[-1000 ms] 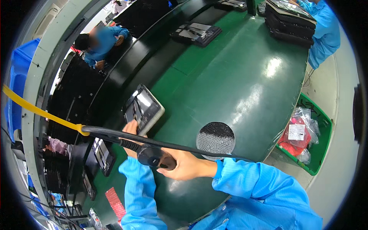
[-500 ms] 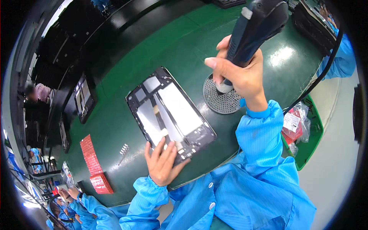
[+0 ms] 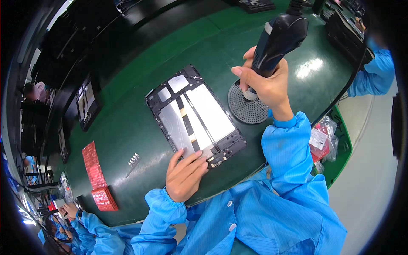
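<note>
Now nearer than a second ago, the opened tablet [image 3: 216, 121] is lying on the surface [image 3: 138, 127] within working reach; the left hand [image 3: 185, 178] is touching it, grip apart, while the right hand [image 3: 270, 87] is clamping an electric screwdriver [image 3: 278, 40] over a perforated disc [image 3: 250, 111].

On your bench [image 3: 136, 123], the tablet [image 3: 216, 117] lies by the near edge, your left hand [image 3: 185, 176] on its near end. The dish [image 3: 250, 114] sits to its right, the bubble-wrap strip [image 3: 95, 168] to its left; a bin [image 3: 340, 165] is beyond the right edge.
</note>
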The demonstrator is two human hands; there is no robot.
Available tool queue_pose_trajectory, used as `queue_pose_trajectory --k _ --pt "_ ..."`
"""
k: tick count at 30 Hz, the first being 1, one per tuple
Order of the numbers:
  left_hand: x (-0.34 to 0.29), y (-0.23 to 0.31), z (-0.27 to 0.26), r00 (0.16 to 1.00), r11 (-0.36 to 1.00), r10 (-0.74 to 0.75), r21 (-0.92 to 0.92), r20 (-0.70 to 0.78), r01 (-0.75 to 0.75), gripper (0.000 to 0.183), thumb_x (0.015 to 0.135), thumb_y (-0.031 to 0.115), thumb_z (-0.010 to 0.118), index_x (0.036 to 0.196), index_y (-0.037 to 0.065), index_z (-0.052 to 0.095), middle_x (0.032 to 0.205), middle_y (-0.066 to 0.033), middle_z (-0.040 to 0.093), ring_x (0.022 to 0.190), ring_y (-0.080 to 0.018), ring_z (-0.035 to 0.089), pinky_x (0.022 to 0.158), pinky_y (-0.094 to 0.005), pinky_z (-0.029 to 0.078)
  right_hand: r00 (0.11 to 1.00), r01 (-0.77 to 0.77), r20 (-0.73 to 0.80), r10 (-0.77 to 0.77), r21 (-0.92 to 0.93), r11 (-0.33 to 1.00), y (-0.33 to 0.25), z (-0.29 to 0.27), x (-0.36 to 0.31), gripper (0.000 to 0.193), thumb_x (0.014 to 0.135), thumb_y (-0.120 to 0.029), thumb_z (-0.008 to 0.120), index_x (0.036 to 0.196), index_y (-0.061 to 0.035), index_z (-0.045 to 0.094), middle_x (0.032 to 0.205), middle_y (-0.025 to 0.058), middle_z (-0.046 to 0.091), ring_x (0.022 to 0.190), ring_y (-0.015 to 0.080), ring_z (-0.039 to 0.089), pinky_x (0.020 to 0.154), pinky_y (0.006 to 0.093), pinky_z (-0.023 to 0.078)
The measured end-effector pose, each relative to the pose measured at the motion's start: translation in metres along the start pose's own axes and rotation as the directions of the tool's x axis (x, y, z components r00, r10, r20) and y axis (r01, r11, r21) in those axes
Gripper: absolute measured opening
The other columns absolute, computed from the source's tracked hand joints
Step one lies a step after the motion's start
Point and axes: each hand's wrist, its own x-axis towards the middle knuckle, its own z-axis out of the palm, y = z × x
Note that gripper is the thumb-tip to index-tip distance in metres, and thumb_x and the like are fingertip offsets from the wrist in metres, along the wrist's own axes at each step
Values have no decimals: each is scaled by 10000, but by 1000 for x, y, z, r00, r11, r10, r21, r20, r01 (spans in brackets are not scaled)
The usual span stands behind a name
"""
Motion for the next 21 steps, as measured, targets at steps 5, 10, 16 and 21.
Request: queue_pose_trajectory --k 5,10,16,21 --pt "5 -2 -1 966 984 -178 -39 -187 174 199 719 -74 677 904 -4 649 885 -120 697 891 -281 677 857 -459 480 1000 0 -3 0 -36 999 6 0 1 251 725 50 712 913 11 550 591 36 593 465 100 547 452 226 414" --pt "7 -8 -7 914 952 -305 -47 -266 303 122 757 -67 661 867 -18 644 861 -139 701 864 -271 685 854 -452 483 1000 -25 0 25 -21 999 7 -1 0 285 711 23 752 910 -6 550 619 25 593 485 82 548 438 222 422" --pt "-2 -17 -20 838 889 -448 -58 -313 454 152 749 -32 690 896 -1 665 1013 -185 658 911 -292 655 820 -336 497 1000 -2 -19 1 -33 999 8 7 -2 281 710 29 745 923 8 563 620 24 596 485 77 546 439 218 422" --pt "-12 -34 -29 712 785 -617 -200 -336 586 121 759 -14 704 873 -25 668 819 -96 628 698 -172 582 677 -262 469 1000 13 -20 -14 -74 997 5 3 -2 262 721 30 735 921 24 564 610 25 595 474 82 549 435 212 422"
